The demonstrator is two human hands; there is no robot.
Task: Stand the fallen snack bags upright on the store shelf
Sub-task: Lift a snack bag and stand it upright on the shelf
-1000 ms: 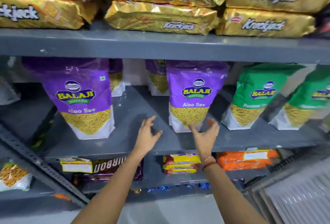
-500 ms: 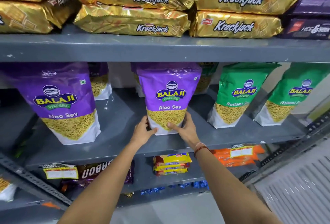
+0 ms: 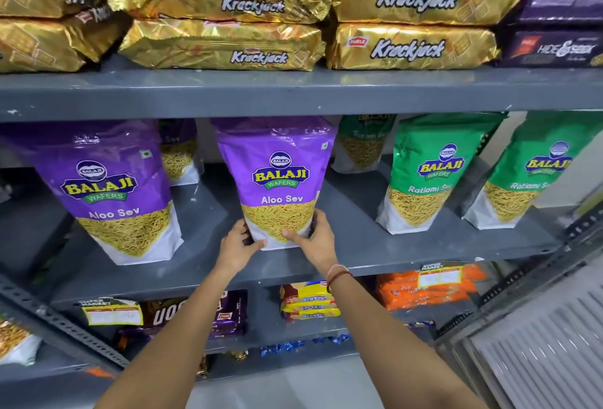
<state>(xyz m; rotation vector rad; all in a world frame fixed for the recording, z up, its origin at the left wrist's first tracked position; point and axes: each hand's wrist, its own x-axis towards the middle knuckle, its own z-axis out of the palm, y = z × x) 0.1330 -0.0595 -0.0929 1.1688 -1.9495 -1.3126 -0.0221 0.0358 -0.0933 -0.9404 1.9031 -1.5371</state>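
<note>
Since a second ago, when both hands hovered open and empty over the front edge of the middle shelf (image 3: pixel 375 255), they have been closed in on the base of the middle purple Aloo Sev bag (image 3: pixel 277 180); the left hand (image 3: pixel 236 244) is now clasped on its lower left corner and the right hand (image 3: pixel 315 239) on its lower right corner, thumbs laid across the white bottom panel; the bag is thus gripped from both sides, not lifted clear as far as can be seen. The bag is stood upright near the front edge, about midway along the shelf; it is judged to be in the course of being squared up. A second purple bag (image 3: pixel 120 193) is stood toward the left end, two green Ratlami Sev bags (image 3: pixel 427 177) toward the right end, and further bags (image 3: pixel 181 154) are seen toward the back edge; all appear upright, so little of the task seems left on this shelf, though the hidden back row cannot be judged. Bare shelf is left open on either side of the held bag; headroom is limited by the upper shelf (image 3: pixel 293 92), under which the bag tops are tucked.
</note>
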